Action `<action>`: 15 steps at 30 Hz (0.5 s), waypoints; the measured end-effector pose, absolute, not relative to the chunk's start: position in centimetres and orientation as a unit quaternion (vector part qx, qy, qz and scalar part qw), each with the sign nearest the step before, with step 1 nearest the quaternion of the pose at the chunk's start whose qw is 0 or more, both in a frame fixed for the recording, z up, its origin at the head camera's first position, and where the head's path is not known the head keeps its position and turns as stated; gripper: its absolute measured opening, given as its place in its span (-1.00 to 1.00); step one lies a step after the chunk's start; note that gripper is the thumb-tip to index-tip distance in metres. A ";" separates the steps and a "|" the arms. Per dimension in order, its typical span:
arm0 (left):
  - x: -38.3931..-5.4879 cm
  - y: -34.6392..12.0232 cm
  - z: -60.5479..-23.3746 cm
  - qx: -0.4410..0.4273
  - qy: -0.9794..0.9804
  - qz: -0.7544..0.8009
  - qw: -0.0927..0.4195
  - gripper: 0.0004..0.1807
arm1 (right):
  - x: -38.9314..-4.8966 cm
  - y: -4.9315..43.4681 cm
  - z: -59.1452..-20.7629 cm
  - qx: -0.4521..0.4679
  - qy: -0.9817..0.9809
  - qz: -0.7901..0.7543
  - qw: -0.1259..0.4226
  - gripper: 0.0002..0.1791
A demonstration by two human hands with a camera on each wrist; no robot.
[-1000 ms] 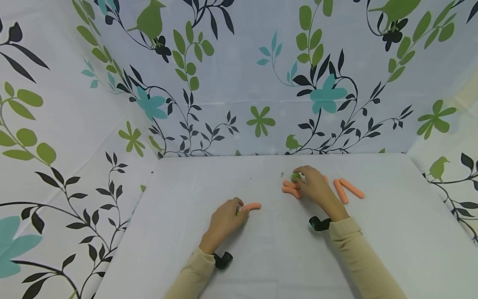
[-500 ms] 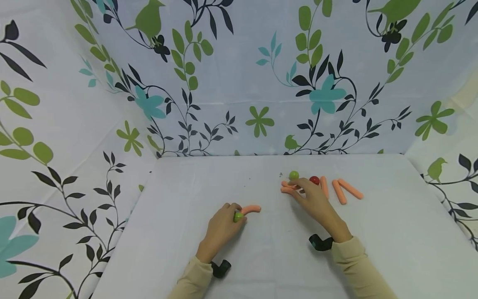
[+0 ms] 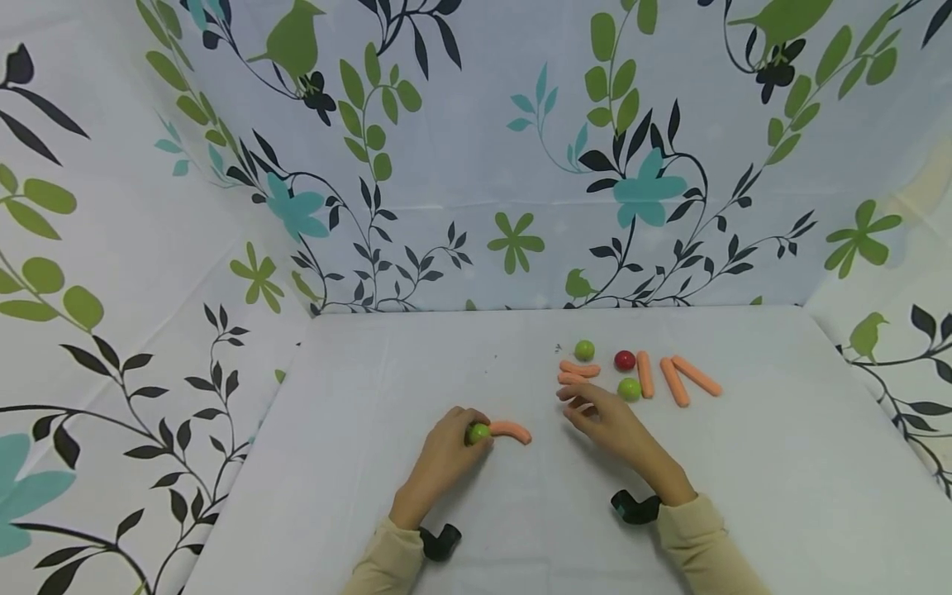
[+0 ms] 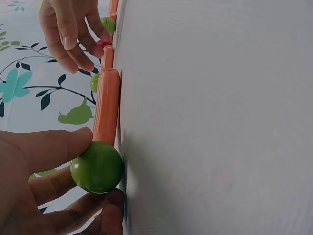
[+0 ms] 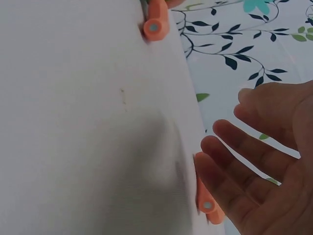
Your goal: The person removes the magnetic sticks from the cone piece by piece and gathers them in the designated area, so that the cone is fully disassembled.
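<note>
My left hand (image 3: pixel 446 450) pinches a green ball (image 3: pixel 478 433) between thumb and fingers. From that ball a curved orange rod (image 3: pixel 511 430) extends to the right, end against it. The left wrist view shows the same green ball (image 4: pixel 97 167) and orange rod (image 4: pixel 107 105) up close. My right hand (image 3: pixel 613 421) holds nothing; its fingertips hover just in front of two curved orange rods (image 3: pixel 579 369). In the right wrist view its fingers are relaxed and spread, overlapping an orange rod (image 5: pixel 206 203) with a grey disc on its end.
Behind the curved rods lies another green ball (image 3: pixel 584 350). A red ball (image 3: pixel 625 360) and a third green ball (image 3: pixel 629 389) are beside the right fingers. Several straight orange rods (image 3: pixel 673 382) lie farther right. A patterned cloth (image 3: pixel 446 165) rises behind the white table (image 3: pixel 372 372).
The right hand has let go of a green ball, passed over the curved rods and drawn back toward the front. The rod at the left hand's ball has turned, its far end now pointing downward.
</note>
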State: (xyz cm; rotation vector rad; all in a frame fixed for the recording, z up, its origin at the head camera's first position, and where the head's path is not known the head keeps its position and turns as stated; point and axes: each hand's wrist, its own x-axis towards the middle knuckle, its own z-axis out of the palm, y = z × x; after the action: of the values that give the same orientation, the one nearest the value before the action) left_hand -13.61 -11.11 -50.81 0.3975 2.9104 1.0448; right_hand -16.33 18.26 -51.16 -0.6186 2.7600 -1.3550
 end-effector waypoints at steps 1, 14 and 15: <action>-13.6 -11.1 -50.8 0.129 0.932 0.339 0.012 -0.77 | -16.2 18.2 -51.3 -0.200 0.879 -0.433 0.008 -0.64; -13.6 -10.0 -50.9 0.153 0.915 0.374 0.013 -0.76 | -15.0 16.3 -52.1 -0.232 0.865 -0.441 0.057 -0.65; -13.6 -10.0 -50.9 0.156 0.913 0.376 0.011 -0.76 | -15.0 16.2 -52.2 -0.233 0.865 -0.441 0.059 -0.64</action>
State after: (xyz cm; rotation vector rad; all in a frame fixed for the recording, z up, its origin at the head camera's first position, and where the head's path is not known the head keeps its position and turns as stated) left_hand -13.62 -9.96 -50.93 0.4858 2.8482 1.1736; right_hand -14.95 16.19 -52.19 -0.7072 2.6192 -1.3346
